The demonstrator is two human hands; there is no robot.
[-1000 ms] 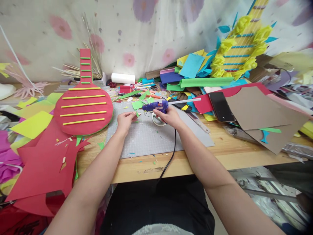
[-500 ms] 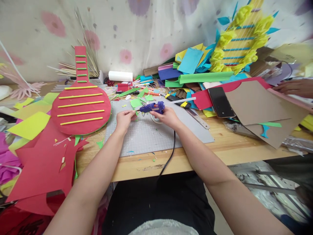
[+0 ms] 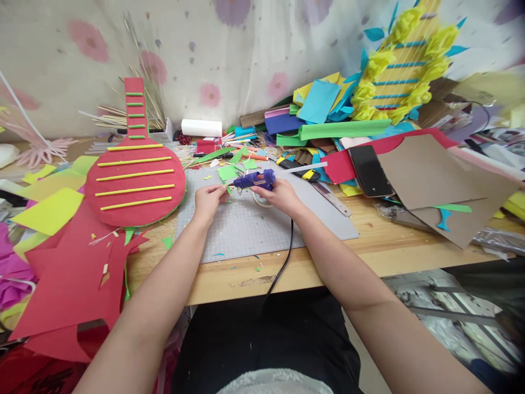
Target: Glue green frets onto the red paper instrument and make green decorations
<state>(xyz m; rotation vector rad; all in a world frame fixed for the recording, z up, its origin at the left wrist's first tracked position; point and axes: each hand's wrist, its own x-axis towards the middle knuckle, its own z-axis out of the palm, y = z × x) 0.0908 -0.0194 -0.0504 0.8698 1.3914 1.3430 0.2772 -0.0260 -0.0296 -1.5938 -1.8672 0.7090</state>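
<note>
My right hand [image 3: 279, 194] is closed around a purple hot glue gun [image 3: 256, 179], its nozzle pointing left and a long white glue stick [image 3: 305, 167] jutting from its back. A black cord [image 3: 284, 268] drops from the gun over the table edge. At the nozzle, the fingers of my left hand [image 3: 210, 200] pinch a small green piece [image 3: 228, 190], partly hidden by the fingertips. Both hands are above a grey cutting mat [image 3: 238, 235] with scraps on it. To the left stands a red guitar-shaped cutout [image 3: 135, 169] with yellow and green strips.
Red paper sheets [image 3: 77, 273] lie at the left. On the right are a black phone [image 3: 371, 171], brown cardboard [image 3: 435, 175] and a metal ruler [image 3: 332, 198]. A cutter [image 3: 297, 168] lies behind the glue gun. A yellow-flowered guitar shape [image 3: 402, 71] stands at the back right.
Another person's hand at the far right has gone out of view. My two hands and the glue gun stay in nearly the same place.
</note>
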